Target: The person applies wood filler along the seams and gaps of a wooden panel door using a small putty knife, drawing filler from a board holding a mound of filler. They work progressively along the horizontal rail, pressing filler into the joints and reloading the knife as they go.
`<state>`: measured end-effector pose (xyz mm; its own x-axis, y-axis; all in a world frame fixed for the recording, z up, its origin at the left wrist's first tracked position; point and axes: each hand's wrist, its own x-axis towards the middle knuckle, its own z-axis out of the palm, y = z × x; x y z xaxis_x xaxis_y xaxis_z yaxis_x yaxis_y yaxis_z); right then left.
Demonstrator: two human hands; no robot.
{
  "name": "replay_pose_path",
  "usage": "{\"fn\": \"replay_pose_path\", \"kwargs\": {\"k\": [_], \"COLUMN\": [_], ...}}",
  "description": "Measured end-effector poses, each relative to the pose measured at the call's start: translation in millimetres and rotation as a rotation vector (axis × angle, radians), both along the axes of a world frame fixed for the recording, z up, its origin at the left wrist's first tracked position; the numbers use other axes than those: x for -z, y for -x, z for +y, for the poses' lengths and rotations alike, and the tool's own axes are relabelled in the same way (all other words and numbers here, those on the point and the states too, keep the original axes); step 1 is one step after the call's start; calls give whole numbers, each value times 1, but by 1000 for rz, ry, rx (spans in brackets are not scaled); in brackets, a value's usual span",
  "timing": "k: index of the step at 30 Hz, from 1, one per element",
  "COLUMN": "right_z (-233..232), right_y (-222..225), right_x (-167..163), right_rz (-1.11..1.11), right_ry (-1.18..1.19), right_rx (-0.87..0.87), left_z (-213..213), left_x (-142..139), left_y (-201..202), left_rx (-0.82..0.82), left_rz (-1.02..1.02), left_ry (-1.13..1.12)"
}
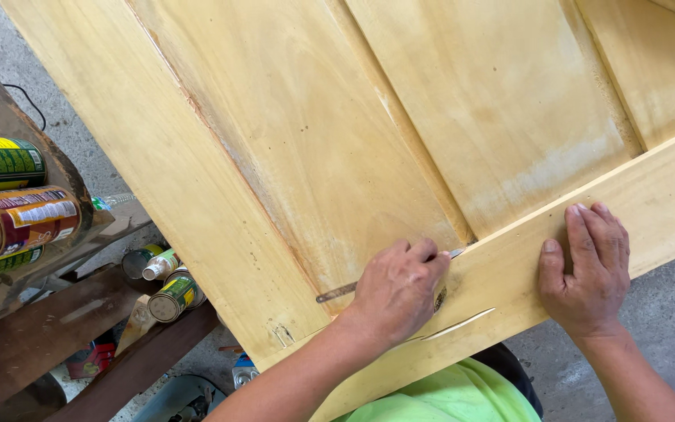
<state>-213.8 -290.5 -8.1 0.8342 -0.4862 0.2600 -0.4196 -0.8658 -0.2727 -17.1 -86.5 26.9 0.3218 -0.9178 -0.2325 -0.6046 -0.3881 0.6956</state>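
A large pale yellow wooden door [298, 133] with raised panels lies flat in front of me. My left hand [397, 291] grips a thin rusty metal tool [336, 292], its tip [455, 253] pressed into the joint where a panel meets the bottom rail. My right hand [587, 266] rests flat, fingers together, on the bottom rail [666, 203], holding nothing. A pale sliver-shaped mark [458, 324] shows on the rail below my left hand.
At the left, several tin cans [9, 223] lie on a dark wooden bench [9, 344]. More cans and a small bottle [162, 281] sit lower beside it. Grey concrete floor [666, 312] shows at the right. My green shirt [462, 395] is at the bottom.
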Motion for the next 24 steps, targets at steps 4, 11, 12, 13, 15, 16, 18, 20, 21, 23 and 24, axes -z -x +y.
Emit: {"fn": "replay_pose_path", "kwargs": {"k": [4,11,12,13,15,16,18,20,21,23,24], "right_z": [-2,0,0,1,1,0,0,-1,-2,-3,-3], "right_y": [-1,-3,-4,-5,-6,-6,-4,-2,0,2,2], "right_x": [0,0,-1,-2,-3,-3,-2,1,2,5,6], "right_rz": [4,-12,-17,-25,-11,5,-15,-26,-9,12,11], "right_ry": [-10,-20,-20,-9,-1,-3,-17,-7,-3,0,5], "right_rx": [0,-16,-21,-25,-17,-8,-25,-26,-20,-8,-6], "left_z": [0,4,7,10,19,25,41,55,60,64,61], "left_x": [1,4,5,7,9,9,7,4,2,-2,-2], "left_y": [0,-4,-4,-3,-3,-3,-6,-12,-16,-21,-21], "left_rx": [-33,-69,-37,-3,15,3,-6,9,-20,-73,-90], "left_rz": [-15,-16,-13,-12,-17,-9,7,-2,8,39,26], "left_ry": [68,162,126,103,83,82,65,67,51,17,39]}}
